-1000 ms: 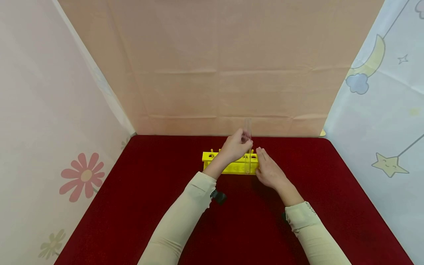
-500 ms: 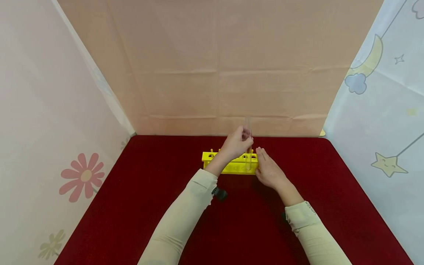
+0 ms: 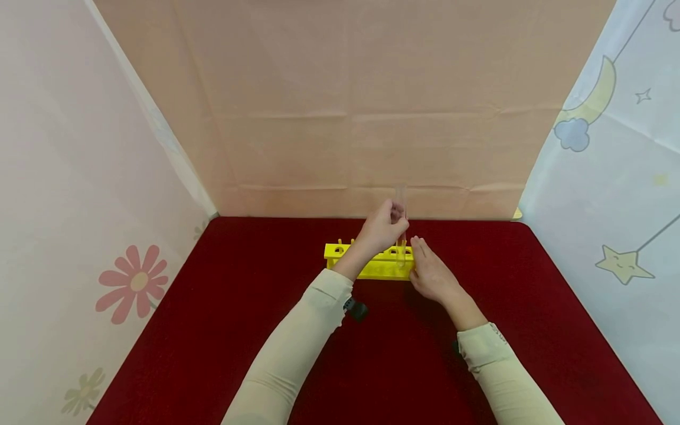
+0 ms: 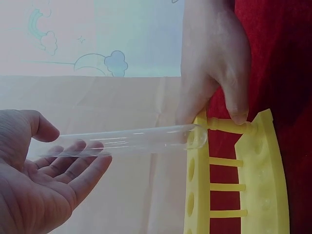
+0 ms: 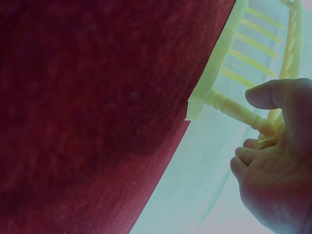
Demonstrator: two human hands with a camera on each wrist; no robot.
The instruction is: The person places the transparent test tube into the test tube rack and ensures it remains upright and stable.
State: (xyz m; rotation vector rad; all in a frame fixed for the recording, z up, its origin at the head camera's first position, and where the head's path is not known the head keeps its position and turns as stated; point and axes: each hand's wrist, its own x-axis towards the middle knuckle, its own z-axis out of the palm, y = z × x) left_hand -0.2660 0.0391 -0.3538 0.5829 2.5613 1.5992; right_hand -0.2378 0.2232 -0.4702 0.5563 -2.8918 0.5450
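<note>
My left hand [image 3: 378, 230] pinches a clear glass test tube [image 3: 401, 257] between thumb and fingers, its rounded end pointing down. In the left wrist view, the rounded end of the test tube [image 4: 131, 141] overlaps the top plate at the end of the yellow test tube rack [image 4: 268, 190]. The rack [image 3: 379, 273] stands on the table, its left part partly covered by the left arm. At its right end, my right hand [image 3: 434, 277] grips it. Seen from the right wrist, the thumb [image 5: 270, 94] lies on one side of the rack's end, the other fingers on the far side.
The table is covered in dark red cloth [image 3: 393, 354]. A beige sheet [image 3: 297, 106] hangs behind it, with patterned white sheets at the left [image 3: 64, 147] and right [image 3: 627, 195]. The rack has a row of holes and several upright pegs.
The left hand and test tube have risen slightly and shifted a little right, so the tube's rounded end sits higher against the rack. The right hand and rack have stayed put.
</note>
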